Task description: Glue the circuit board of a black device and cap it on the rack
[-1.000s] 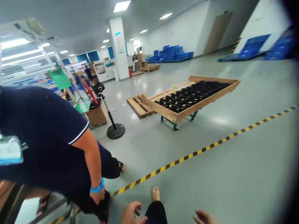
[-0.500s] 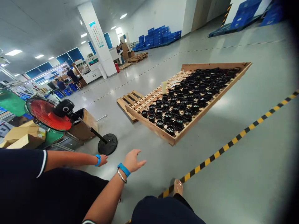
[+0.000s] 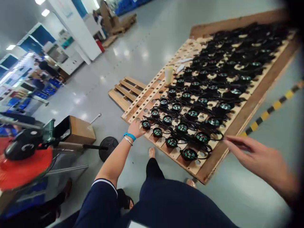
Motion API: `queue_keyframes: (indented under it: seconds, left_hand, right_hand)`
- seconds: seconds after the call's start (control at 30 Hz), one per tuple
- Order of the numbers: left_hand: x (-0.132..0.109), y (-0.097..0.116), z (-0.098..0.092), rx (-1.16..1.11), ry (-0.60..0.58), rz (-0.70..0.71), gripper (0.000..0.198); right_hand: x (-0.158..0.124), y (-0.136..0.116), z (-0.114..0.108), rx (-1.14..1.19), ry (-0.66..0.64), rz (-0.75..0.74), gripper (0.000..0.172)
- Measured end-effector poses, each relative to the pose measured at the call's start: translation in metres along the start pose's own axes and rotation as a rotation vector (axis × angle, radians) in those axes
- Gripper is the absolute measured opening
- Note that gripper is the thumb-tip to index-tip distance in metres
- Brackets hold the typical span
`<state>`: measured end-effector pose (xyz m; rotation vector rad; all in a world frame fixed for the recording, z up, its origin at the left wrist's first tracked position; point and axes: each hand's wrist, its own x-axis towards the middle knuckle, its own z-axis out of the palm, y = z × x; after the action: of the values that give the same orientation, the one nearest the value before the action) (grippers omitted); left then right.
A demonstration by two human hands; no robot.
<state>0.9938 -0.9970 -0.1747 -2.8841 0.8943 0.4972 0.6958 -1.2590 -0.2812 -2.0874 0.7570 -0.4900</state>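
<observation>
A wooden tray (image 3: 215,166) with raised side boards carries many round black parts (image 3: 190,154) with green circuit boards inside and black cables coiled between them. My left hand (image 3: 136,128), with a blue wristband and a silver bangle, grips the tray's near left edge, beside a corner part; some of its fingers are hidden. At the right side board, my right hand (image 3: 258,155) has its fingers stretched out and the thumb apart. Its fingertips reach the board close to a cable loop (image 3: 219,136); contact with the cable is unclear.
A pale yellow cup (image 3: 168,75) stands on the tray's perforated board. Behind lies a wooden pallet (image 3: 125,91). On the left are a red fan (image 3: 26,164), its round black base (image 3: 108,148) and a cardboard box (image 3: 82,129). Striped floor tape (image 3: 266,115) runs along the right.
I have come closer to the tray. My left hand has moved up to its near edge, and my right hand has entered view at the right. The other person's arm has left view.
</observation>
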Motion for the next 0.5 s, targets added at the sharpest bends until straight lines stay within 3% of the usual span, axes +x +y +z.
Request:
queue_keyframes:
  seconds: [0.1, 0.2, 0.37, 0.5]
  left_hand:
    - [0.056, -0.011, 0.011, 0.053, -0.154, 0.103, 0.068]
    - [0.092, -0.019, 0.024, 0.094, -0.301, 0.207, 0.068]
    - [0.114, -0.025, 0.041, 0.157, -0.461, 0.306, 0.066]
    - [0.117, -0.023, 0.05, 0.159, -0.457, 0.347, 0.056]
  right_hand:
    - [0.013, -0.023, 0.038, 0.077, -0.149, 0.165, 0.07]
    - [-0.015, -0.022, 0.068, -0.012, -0.186, 0.299, 0.069]
    - [-0.072, -0.023, 0.1, -0.222, -0.21, 0.302, 0.054]
    - [-0.074, -0.033, 0.116, -0.176, -0.226, 0.387, 0.051]
